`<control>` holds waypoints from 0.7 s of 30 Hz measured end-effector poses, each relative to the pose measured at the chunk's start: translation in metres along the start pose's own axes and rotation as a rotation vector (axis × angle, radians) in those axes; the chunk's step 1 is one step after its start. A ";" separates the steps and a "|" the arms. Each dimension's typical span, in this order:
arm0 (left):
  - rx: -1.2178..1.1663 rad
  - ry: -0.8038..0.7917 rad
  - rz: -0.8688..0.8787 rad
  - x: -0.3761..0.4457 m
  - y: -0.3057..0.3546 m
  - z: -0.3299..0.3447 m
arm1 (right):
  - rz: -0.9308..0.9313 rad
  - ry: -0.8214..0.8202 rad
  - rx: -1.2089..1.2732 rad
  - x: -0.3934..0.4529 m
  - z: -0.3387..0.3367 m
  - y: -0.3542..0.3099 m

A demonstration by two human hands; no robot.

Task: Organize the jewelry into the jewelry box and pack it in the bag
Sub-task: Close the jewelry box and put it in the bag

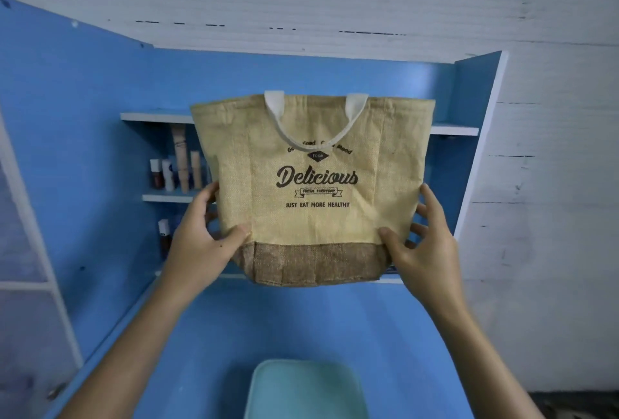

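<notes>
Both hands, the left hand (pixel 197 241) and right hand (pixel 425 244), pinch the lower sides of the jute bag (pixel 315 190) held upright above the blue desk (pixel 301 321); best lowered level, base flat.

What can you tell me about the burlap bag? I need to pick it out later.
The burlap bag is a tan woven tote with a darker brown bottom band and white fabric handles drooping over its front. Dark print reads "Delicious", "Fresh Everyday" and "Just Eat More Healthy". It is held upright before the blue shelves. The left hand and right hand grip its lower sides, thumbs in front.
</notes>
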State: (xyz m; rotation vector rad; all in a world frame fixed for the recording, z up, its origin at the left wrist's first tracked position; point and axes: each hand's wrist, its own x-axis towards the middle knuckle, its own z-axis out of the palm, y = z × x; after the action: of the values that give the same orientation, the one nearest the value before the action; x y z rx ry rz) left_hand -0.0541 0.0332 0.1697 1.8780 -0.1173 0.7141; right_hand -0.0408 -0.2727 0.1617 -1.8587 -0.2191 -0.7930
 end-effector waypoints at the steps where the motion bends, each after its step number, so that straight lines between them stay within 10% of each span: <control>1: 0.016 -0.008 -0.008 -0.004 -0.008 0.002 | 0.015 -0.005 -0.012 -0.005 0.003 0.007; 21: 0.019 -0.150 -0.198 -0.052 -0.128 0.049 | 0.210 -0.132 -0.197 -0.076 0.046 0.118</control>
State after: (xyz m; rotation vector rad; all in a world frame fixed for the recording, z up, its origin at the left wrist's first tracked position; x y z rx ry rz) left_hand -0.0249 0.0316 0.0255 1.9290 -0.0190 0.4412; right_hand -0.0218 -0.2665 0.0154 -2.0822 -0.0273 -0.5643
